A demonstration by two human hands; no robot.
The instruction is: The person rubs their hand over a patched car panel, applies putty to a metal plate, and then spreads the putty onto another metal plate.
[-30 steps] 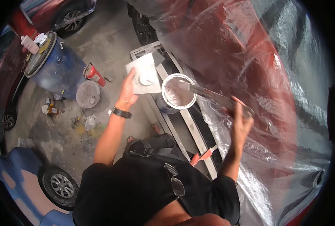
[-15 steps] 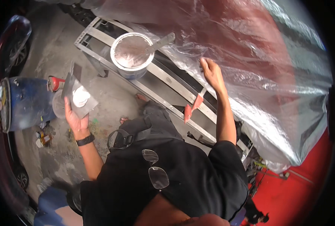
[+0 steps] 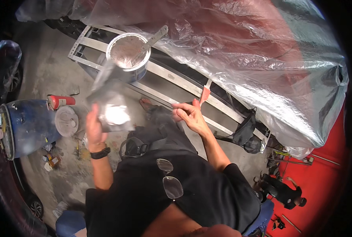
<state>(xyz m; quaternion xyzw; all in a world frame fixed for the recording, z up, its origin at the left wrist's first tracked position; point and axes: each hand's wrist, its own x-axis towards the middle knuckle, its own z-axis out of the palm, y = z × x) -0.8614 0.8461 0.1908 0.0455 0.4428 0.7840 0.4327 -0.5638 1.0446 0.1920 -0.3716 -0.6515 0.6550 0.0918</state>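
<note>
My left hand [image 3: 95,128] grips a flat grey mixing board [image 3: 108,103], blurred by motion, with a blob of white paste [image 3: 116,114] on it. My right hand [image 3: 191,115] is over the metal bench, its fingers loosely bent and apart, with nothing visible in them. Just beyond it, a red spreader [image 3: 205,93] with a pale handle lies on the bench. A round tub [image 3: 136,74] of greyish-pink paste stands on the bench's far left part, and a metal scraper [image 3: 158,34] leans out of it.
The slatted metal bench [image 3: 176,78] runs beside a red car under clear plastic sheeting [image 3: 239,51]. At the left are a blue drum [image 3: 29,124], a red fire extinguisher [image 3: 61,102] and a white lid [image 3: 66,121]. A black bag [image 3: 245,132] hangs at the bench's right; another person [image 3: 282,191] is farther off.
My right hand has moved from beside the sheeting toward my body and to the left. The board in my left hand has swung right, toward the middle. The head view has shifted slightly.
</note>
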